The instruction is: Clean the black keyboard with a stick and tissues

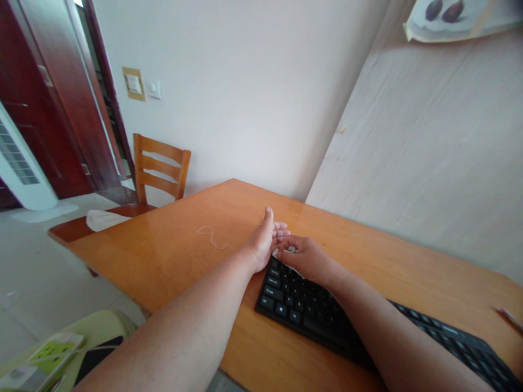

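Note:
A black keyboard (302, 313) lies on the wooden table (171, 261), partly covered by my right forearm. My left hand (267, 239) is at the keyboard's far left corner, thumb up and fingers stretched out, palm turned toward my right hand. My right hand (306, 258) is bent over the top left keys with its fingers closed on a crumpled white tissue (291, 249). Only small bits of the tissue show between the fingers and the keys. The two hands are close together; whether they touch I cannot tell.
A thin pale string (212, 238) lies on the table left of my hands. A pencil-like stick (509, 317) is at the right. Beyond the left edge stands a wooden chair (161, 166). A green stool (116, 324) bears a power strip (55, 354). The wall bounds the far side.

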Motion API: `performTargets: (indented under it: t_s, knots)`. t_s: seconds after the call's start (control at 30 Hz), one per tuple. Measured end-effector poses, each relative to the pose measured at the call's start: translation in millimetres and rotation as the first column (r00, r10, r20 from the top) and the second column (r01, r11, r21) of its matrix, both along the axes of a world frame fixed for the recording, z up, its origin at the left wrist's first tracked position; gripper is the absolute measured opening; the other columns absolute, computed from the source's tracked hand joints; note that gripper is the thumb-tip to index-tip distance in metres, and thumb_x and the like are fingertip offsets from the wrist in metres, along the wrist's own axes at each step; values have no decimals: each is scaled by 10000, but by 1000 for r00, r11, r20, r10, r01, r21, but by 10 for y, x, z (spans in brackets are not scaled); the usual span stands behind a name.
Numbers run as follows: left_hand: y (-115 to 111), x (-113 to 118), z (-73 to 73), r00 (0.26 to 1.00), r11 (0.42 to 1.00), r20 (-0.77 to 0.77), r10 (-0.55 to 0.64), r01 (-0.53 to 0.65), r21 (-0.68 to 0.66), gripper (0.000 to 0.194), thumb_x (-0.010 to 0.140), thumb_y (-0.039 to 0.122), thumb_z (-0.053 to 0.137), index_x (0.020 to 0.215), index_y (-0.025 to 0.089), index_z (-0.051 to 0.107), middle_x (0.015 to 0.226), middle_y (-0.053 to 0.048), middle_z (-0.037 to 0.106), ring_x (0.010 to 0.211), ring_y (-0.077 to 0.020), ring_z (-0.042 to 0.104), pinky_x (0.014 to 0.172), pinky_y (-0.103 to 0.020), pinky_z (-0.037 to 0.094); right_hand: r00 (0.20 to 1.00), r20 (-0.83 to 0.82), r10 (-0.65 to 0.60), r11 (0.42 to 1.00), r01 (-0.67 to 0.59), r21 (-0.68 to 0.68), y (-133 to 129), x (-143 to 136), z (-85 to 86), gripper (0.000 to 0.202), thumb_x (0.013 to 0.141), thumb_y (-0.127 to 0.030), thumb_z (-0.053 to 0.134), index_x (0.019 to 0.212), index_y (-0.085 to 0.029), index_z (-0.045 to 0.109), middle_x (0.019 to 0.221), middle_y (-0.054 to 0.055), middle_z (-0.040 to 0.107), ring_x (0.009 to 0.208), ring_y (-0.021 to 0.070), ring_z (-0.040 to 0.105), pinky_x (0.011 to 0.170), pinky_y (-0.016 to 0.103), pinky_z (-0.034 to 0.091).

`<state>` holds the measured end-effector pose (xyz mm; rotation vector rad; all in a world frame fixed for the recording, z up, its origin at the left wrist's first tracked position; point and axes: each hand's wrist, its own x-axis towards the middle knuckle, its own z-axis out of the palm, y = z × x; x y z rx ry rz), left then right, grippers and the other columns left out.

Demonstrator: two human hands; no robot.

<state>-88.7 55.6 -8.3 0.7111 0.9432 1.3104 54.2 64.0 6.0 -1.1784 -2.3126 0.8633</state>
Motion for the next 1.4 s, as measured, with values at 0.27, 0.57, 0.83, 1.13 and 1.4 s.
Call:
performTargets:
  t_s: [0.27, 0.57, 0.83, 1.13, 1.4]
  knots:
    - [-2, 1, 2, 1000, 1000, -3, 7, -7, 5, 867, 843, 827, 223, 1144, 110, 607, 1235, -211, 646, 1097, -273, 629, 822, -310, 511, 999, 34, -16, 1000, 16, 12, 6, -5, -5, 100, 766, -295, 639, 769, -198, 661, 683, -12, 613, 645, 141, 526, 591, 254, 357]
    - [-3, 2, 1, 1000, 1000, 3, 8, -8, 8, 867, 838, 831, 237, 1147, 113, 610, 1226, -205, 648, 1059, -272, 642, 800, -315, 506, 999, 50, 10, 998, -13, 68, 0, -19, -14, 104, 786, -297, 623, 790, -209, 677, 730, -4, 646, 686, 150, 556, 643, 263, 391]
    - [0, 4, 1, 1000, 1000, -9, -9, 9, -5, 845, 832, 838, 234, 1119, 139, 611, 1221, -187, 654, 1043, -273, 647, 808, -330, 512, 1000, -2, 24, 997, -23, 76, -24, -26, -17, 92, 789, -302, 638, 763, -222, 675, 712, -4, 651, 689, 159, 555, 632, 262, 385]
    - [19, -1, -23, 1000, 1000, -2, 10, -10, 22, 827, 840, 824, 265, 1082, 117, 620, 1076, -178, 677, 989, -239, 652, 881, -335, 511, 994, 7, -112, 993, 112, 36, 77, 181, 180, 171, 795, -352, 630, 752, -189, 661, 629, -10, 598, 601, 135, 515, 549, 249, 354]
    - [55, -14, -51, 1000, 1000, -24, 11, -10, 21, 840, 818, 843, 276, 1090, 125, 615, 1047, -169, 681, 965, -233, 651, 919, -348, 513, 997, 18, -81, 992, 82, -92, 31, 263, 269, 110, 749, -248, 659, 835, -181, 667, 666, -18, 607, 597, 118, 515, 541, 229, 357]
